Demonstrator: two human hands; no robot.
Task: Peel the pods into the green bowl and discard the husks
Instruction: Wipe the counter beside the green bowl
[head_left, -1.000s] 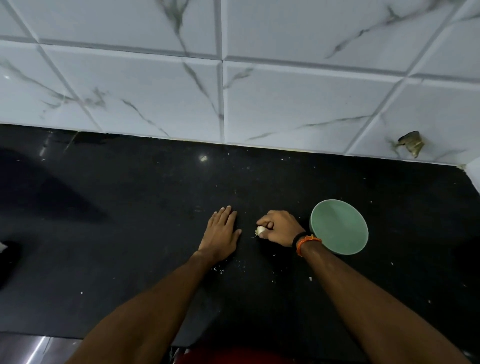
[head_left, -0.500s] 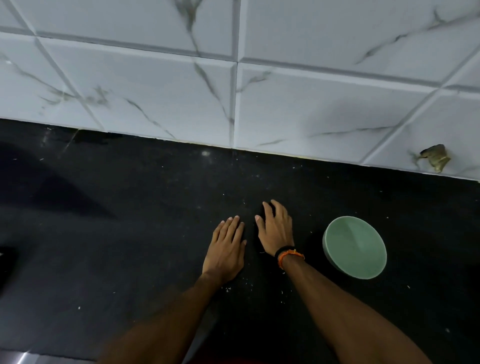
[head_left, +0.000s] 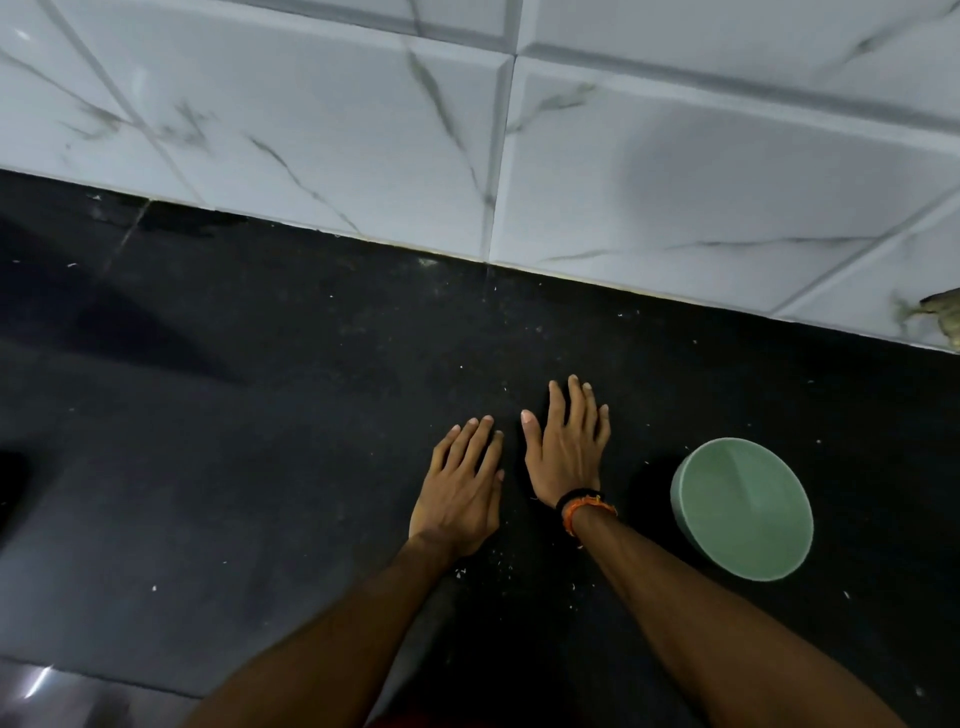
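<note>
Both hands lie flat, palms down, on the black countertop (head_left: 260, 467). My left hand (head_left: 462, 483) has its fingers straight and close together. My right hand (head_left: 566, 447), with black and orange bands at the wrist, lies just to its right with fingers spread a little. Neither hand holds anything that I can see. The green bowl (head_left: 743, 509) stands to the right of my right wrist, apart from it; I see nothing in it. No pod is in sight. Small pale husk flakes (head_left: 460, 571) lie scattered by my left wrist.
A white marble-patterned tiled wall (head_left: 623, 182) rises along the back of the counter. A small brownish object (head_left: 943, 312) clings to the wall at the far right edge. The counter's front edge runs along the bottom left.
One second ago my right hand pinched a small white piece; it then opened flat on the counter and the piece is out of sight. My left hand stayed flat. The view shifted slightly.
</note>
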